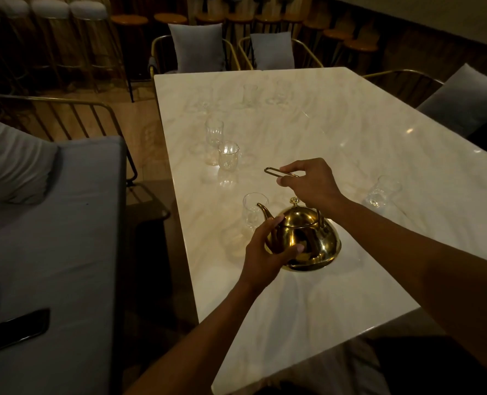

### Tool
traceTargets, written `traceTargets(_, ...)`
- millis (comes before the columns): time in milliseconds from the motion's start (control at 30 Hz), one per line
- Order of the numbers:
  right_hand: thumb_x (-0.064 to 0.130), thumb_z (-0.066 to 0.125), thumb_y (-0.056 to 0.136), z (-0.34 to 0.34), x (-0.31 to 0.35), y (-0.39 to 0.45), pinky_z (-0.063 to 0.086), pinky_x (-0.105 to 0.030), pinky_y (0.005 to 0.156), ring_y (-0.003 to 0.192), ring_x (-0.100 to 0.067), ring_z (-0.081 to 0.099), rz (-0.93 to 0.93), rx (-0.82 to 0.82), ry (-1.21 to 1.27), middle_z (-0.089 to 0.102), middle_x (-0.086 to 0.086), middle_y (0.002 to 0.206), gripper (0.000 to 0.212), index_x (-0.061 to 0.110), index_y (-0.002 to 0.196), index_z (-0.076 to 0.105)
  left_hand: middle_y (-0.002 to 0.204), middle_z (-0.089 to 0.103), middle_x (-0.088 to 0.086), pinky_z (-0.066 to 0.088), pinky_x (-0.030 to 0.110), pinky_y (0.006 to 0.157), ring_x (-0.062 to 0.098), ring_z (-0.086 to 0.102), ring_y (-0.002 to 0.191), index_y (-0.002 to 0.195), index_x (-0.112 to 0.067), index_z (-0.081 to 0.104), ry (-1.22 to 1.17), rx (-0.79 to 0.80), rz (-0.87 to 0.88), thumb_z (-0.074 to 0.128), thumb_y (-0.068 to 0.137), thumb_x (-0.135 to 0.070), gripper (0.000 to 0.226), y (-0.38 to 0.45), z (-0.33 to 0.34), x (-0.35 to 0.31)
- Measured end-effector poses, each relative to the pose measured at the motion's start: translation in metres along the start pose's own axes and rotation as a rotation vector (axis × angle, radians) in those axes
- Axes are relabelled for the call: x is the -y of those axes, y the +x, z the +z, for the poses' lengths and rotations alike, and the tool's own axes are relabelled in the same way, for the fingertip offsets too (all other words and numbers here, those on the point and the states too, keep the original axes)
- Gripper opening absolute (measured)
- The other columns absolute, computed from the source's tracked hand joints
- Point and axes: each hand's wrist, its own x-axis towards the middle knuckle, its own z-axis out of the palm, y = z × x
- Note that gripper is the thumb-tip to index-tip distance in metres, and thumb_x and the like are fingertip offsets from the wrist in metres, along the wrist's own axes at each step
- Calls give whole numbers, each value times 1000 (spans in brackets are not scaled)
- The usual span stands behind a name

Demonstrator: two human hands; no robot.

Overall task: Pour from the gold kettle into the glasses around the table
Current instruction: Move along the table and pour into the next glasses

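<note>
The gold kettle [307,240] stands on the white marble table [350,143], its spout pointing left toward a clear glass [252,210] just behind it. My left hand [267,249] cups the kettle's left side below the spout. My right hand [307,183] grips the kettle's wire handle [275,171] above the lid. Two more glasses [228,156] [214,132] stand left of centre, another glass [383,191] is at the right, and several faint ones [250,94] are near the far edge.
A grey cushioned bench [51,223] with a dark phone [17,329] runs along the left. Chairs with grey pillows [196,47] stand at the far end, another chair with a pillow [464,101] at the right. Bar stools [134,21] line the back.
</note>
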Motion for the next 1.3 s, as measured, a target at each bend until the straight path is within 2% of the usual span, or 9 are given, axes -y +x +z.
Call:
traceTargets(133,14,77,79,-2,3,-4,35,2,42,69,-7,59,1,-2,-12,65,-10,119,31,8,109,73,136,54,-10,49,14,89,5,51,125,130,-36,56,-13,3,2,86,71,-25,67,0,1,0)
traceTargets(233,12,76,80,-4,5,-8,35,4,43,98,-27,66,-3,-19,-13,65,-12,119,32,7,111,71,137,53,-10,48,14,90,7,50,125,130,-36,56,-6,1,8,86,71,-26,67,-1,2,-1)
traceTargets(300,12,75,80,-4,6,-10,35,4,43,105,-30,65,-1,-23,-7,66,-12,116,32,6,111,71,137,54,-10,48,16,92,7,50,125,130,-36,56,-4,2,15,86,72,-27,66,-1,3,0)
traceTargets(533,11,75,81,-8,6,-13,35,4,42,105,-34,64,3,-17,17,67,-13,103,31,6,111,71,127,55,-23,48,20,96,-6,51,120,129,-36,57,-1,8,34,86,73,-26,64,-2,7,0)
traceTargets(700,11,75,81,-10,7,-13,35,2,40,102,-35,65,-4,-9,15,68,-16,107,30,5,110,71,135,55,-12,49,31,103,7,50,127,131,-33,56,7,-1,41,85,73,-27,66,0,10,1)
traceTargets(900,12,76,80,-13,8,-11,38,-2,38,64,-17,60,-13,20,-2,68,-17,109,30,7,109,71,135,54,-14,48,21,97,5,50,125,131,-35,55,11,7,49,84,74,-29,64,2,13,1)
traceTargets(1067,12,75,81,-15,7,-9,35,2,39,98,-30,66,-3,17,11,67,-15,113,30,7,110,71,136,55,-12,49,24,99,7,51,127,131,-36,55,18,9,46,84,73,-33,65,6,15,3)
traceTargets(1200,13,75,81,-17,8,-5,35,1,39,80,-19,63,-1,29,4,65,-12,116,32,7,111,70,136,56,-11,50,33,102,9,51,127,131,-38,55,17,12,39,85,72,-36,66,9,16,3)
traceTargets(1300,13,75,81,-17,7,-2,35,2,39,96,-25,65,-5,27,5,65,-12,118,32,6,112,70,136,56,-11,51,33,101,10,52,127,132,-38,54,31,17,52,84,73,-36,66,11,15,3)
